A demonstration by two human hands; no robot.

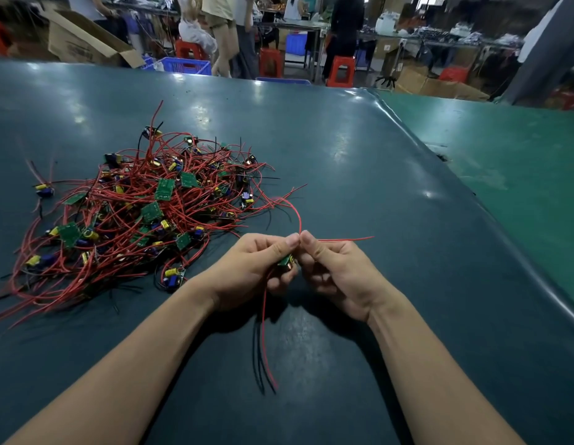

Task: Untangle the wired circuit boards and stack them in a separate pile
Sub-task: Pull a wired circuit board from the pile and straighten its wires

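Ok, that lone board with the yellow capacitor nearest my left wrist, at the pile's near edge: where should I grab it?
Take the board by its body, around the yellow capacitor, coming from the near side, where the table is open. Its wires run back into the pile, so gripping a wire would likely drag others along. Both the left hand and right hand are occupied.

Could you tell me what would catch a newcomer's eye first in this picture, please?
First, the big tangle of red wires and small green circuit boards heaped on the left of the dark green table. Next, the two hands in the middle foreground: the left hand holds one small board, and the right hand pinches its red wire, which curves away from the hands toward the pile. Behind the table stand red stools.
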